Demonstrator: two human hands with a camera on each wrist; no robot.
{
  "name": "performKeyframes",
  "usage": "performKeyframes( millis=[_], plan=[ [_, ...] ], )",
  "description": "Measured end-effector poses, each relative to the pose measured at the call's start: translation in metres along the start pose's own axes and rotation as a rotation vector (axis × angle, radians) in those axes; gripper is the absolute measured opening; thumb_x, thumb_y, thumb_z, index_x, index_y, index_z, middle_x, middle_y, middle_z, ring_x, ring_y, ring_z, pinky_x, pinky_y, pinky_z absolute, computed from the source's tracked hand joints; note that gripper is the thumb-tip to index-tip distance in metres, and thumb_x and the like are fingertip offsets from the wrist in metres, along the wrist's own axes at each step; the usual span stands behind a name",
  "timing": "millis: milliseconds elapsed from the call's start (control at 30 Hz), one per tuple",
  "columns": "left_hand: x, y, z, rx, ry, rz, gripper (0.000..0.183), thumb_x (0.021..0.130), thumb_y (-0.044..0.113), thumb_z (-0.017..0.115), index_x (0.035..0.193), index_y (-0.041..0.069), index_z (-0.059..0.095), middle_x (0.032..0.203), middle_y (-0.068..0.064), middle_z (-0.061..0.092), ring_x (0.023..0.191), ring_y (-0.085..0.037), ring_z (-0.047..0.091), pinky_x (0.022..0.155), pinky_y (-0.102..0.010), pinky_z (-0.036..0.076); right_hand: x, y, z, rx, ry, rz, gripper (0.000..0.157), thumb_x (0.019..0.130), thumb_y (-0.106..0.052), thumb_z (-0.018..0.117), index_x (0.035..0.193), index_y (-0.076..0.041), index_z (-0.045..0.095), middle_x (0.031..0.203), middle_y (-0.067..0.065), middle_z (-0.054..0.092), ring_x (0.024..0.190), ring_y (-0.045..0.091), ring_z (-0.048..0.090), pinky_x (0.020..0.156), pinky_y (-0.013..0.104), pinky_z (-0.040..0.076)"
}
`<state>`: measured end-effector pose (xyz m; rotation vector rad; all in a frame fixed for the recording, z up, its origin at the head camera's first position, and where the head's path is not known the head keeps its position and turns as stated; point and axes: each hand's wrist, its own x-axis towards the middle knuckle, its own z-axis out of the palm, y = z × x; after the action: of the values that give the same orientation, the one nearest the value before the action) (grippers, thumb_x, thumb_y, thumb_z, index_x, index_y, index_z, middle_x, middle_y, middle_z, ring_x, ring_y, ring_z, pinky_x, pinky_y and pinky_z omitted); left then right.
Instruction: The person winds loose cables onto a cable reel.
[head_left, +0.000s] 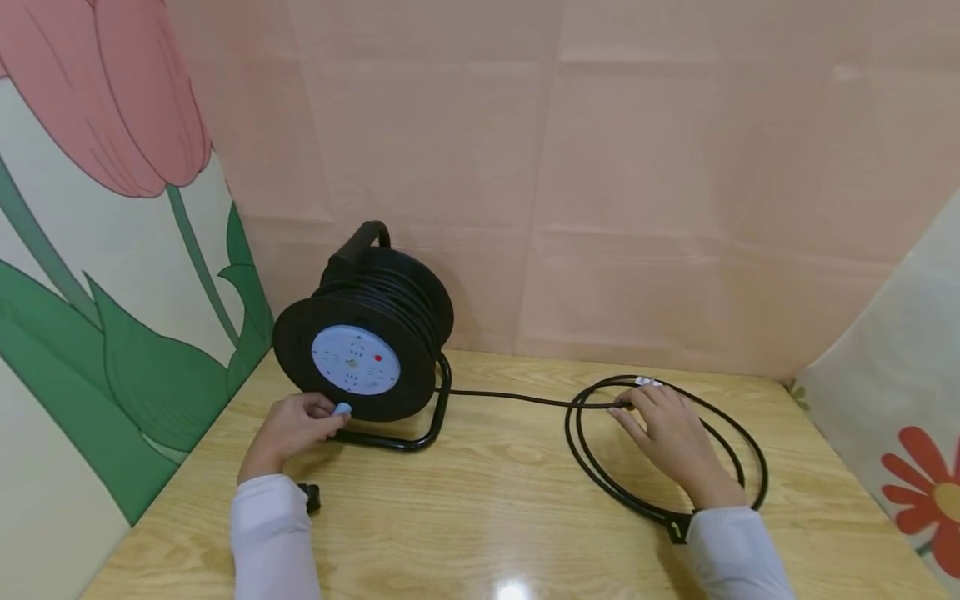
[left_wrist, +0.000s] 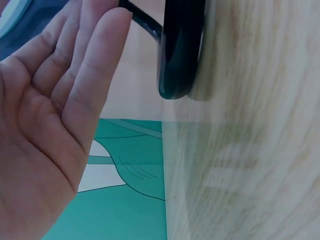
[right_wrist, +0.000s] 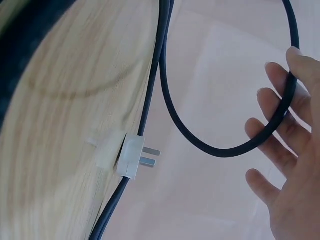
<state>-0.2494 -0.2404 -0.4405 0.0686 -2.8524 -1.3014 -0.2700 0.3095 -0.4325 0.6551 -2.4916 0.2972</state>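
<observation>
We see a table (head_left: 487, 517) with light wood grain, which fills the lower part of the head view; near its bottom edge, in the middle, there is a white glare (head_left: 512, 590). Behind the table, across the top and centre, we find a pink backdrop (head_left: 637, 167) with straight fold lines. At the left side stands a pale panel (head_left: 153, 292), on which we notice a large pink tulip (head_left: 120, 92) in the upper left, with green leaves (head_left: 153, 358) below it. At the right edge, a white sheet (head_left: 885, 333) carries a red flower (head_left: 918, 479) with orange centre.
</observation>
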Motion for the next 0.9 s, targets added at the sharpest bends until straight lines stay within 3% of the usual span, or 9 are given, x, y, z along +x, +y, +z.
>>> performKeyframes(
  millis=[133,333,567,733,900],
  plan=[
    [-0.001,-0.001,-0.002,0.001,0.02,-0.002,0.035,0.083,0.04,0.079,0.093,0.008,0.07,0.084,-0.002,0.069,0.077,-0.018,0.062,0.07,-0.032,0.051,0.002,0.0,-0.001,0.013,0.035,-0.024,0.017,0.089,-0.028,0.077,0.098,-0.017,0.067,0.093,0.002,0.066,0.1,0.033,0.059,0.094,0.058,0.039],
    [-0.004,-0.004,-0.005,0.022,0.054,0.002,0.037,0.085,0.042,0.077,0.096,0.007,0.07,0.088,-0.003,0.069,0.08,-0.019,0.061,0.07,-0.033,0.051,0.008,-0.002,-0.002,0.048,0.065,-0.025,0.019,0.087,-0.031,0.079,0.092,-0.019,0.066,0.081,-0.003,0.058,0.079,0.02,0.052,0.08,0.05,0.04],
    [-0.005,-0.007,-0.008,0.02,0.098,-0.001,0.039,0.084,0.041,0.077,0.099,0.005,0.07,0.092,-0.006,0.069,0.083,-0.021,0.06,0.069,-0.032,0.051,0.029,0.002,0.002,0.095,0.019,0.118,0.022,0.09,-0.04,0.075,0.089,-0.019,0.068,0.078,-0.004,0.059,0.071,0.018,0.052,0.062,0.039,0.041],
    [-0.007,-0.008,-0.01,-0.012,0.126,-0.018,0.04,0.085,0.042,0.077,0.098,0.004,0.071,0.09,-0.006,0.069,0.084,-0.023,0.061,0.07,-0.032,0.051,0.046,0.004,0.007,0.176,-0.016,0.266,0.035,0.093,-0.05,0.069,0.09,-0.015,0.065,0.085,0.003,0.061,0.074,0.021,0.054,0.062,0.04,0.046],
    [-0.007,-0.01,-0.01,-0.045,0.132,-0.043,0.045,0.087,0.048,0.074,0.097,0.005,0.072,0.086,-0.002,0.072,0.085,-0.02,0.064,0.075,-0.033,0.051,0.058,0.004,0.012,0.244,0.014,0.257,0.039,0.1,-0.043,0.061,0.104,-0.005,0.067,0.09,0.01,0.06,0.08,0.027,0.054,0.067,0.044,0.045]
  ],
)
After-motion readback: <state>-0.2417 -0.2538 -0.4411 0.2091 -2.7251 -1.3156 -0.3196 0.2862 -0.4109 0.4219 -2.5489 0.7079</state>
